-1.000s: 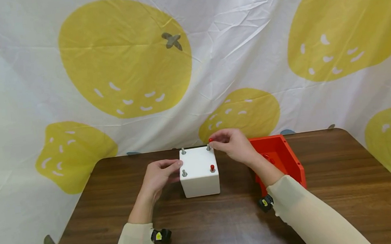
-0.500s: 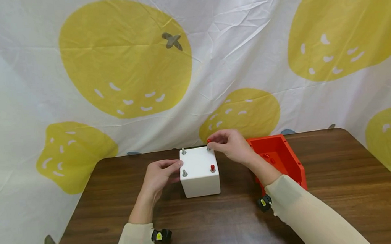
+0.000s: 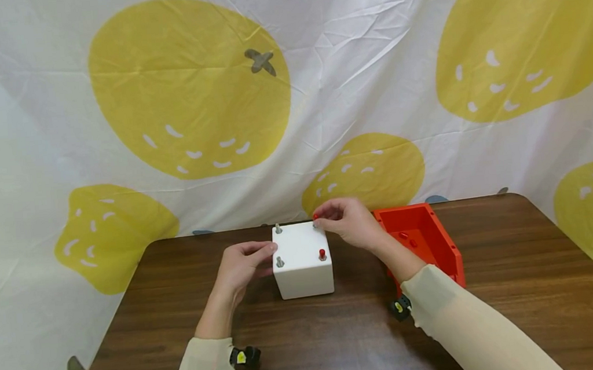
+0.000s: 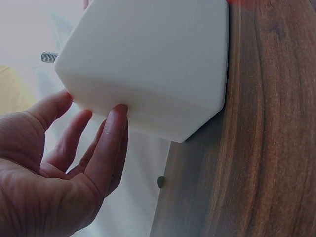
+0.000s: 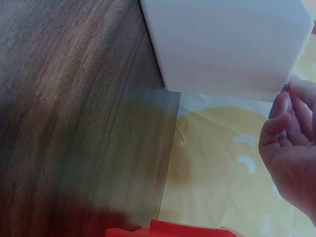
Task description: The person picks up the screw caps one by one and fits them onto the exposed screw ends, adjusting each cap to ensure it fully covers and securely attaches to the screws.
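Observation:
A white box [image 3: 300, 245] stands on the table with an upright metal bolt near each top corner. My right hand [image 3: 349, 221] pinches a small red cap [image 3: 316, 216] at the far right bolt; thumb and fingertips mostly cover that bolt. Another red cap [image 3: 322, 253] sits on the near right bolt. Bare threads show on the far left bolt [image 3: 278, 229] and the near left bolt [image 3: 280, 262]. With fairly straight fingers, my left hand [image 4: 64, 168] touches the box's left side, thumb at its top edge.
Right of the box, partly behind my right forearm, is a red open bin [image 3: 449, 248] with a few small red caps [image 3: 404, 236] inside. The dark wood table [image 3: 309, 341] ends just behind the box, where a fruit-patterned cloth [image 3: 189, 89] hangs.
My right hand has shifted slightly left and down, bringing the pinched red cap lower at the far right bolt. The left hand and the box have stayed in place.

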{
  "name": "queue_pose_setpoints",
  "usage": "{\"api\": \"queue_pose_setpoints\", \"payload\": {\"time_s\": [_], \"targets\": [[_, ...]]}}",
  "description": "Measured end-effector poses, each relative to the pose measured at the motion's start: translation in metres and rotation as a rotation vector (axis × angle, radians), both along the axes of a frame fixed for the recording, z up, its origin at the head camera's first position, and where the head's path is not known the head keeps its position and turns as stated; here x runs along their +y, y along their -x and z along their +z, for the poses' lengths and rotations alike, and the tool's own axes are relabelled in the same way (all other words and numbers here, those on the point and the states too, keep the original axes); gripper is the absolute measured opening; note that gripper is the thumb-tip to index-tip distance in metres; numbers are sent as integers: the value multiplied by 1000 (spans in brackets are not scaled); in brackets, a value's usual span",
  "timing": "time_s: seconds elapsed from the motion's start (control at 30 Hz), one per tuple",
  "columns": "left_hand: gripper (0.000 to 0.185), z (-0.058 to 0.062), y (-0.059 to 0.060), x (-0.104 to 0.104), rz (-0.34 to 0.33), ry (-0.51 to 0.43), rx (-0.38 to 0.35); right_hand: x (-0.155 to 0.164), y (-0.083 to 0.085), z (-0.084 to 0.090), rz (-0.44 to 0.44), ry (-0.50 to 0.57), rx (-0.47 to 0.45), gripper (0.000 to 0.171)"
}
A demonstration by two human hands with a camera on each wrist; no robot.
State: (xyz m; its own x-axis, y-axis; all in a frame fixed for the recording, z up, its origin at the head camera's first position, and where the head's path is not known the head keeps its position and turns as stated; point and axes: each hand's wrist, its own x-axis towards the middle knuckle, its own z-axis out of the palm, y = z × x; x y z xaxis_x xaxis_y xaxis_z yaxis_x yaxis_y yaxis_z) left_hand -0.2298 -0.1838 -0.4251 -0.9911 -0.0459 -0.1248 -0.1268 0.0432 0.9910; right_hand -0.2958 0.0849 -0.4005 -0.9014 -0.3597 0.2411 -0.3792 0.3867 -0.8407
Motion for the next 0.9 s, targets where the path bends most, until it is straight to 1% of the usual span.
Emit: {"api": "queue_pose_setpoints", "payload": {"time_s": [0.13, 0.47, 0.9], "targets": [[33, 0, 0, 0, 0, 3, 0, 0, -1, 0, -10, -10, -18, 24], [33, 1, 0, 0, -3, 9, -6, -1, -3, -2, -29, -25, 4, 17], [34, 2, -2, 0, -2, 8, -4, -1, -1, -6, -27, -13, 6, 18]]}}
